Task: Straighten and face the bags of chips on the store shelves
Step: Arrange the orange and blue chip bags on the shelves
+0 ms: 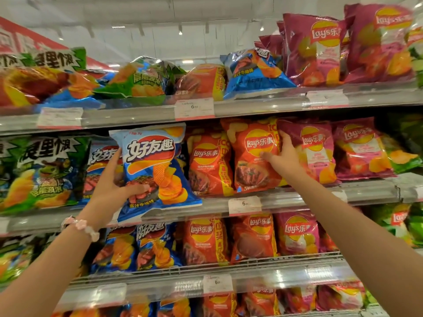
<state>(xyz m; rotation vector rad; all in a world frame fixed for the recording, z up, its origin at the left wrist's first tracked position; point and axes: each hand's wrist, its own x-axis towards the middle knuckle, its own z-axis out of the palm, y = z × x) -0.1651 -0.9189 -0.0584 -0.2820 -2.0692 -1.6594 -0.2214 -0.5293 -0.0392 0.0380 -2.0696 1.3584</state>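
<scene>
On the middle shelf [286, 197], the left hand [109, 188] grips a blue chip bag [153, 170] by its left edge, thumb across the front and fingers [114, 159] curled behind, holding it upright, label out, in front of the shelf's lip. Further right, the right hand [283, 156] pinches the right edge of an upright orange Lay's bag [254, 156], its fingers tucked between that bag and the purple Lay's bag [313, 152] just beside it.

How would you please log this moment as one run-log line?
left hand: holds glossy blue plastic chip bag in front of middle shelf | right hand: grips edge of shiny red plastic chip bag | top-shelf bags: still toppled
</scene>
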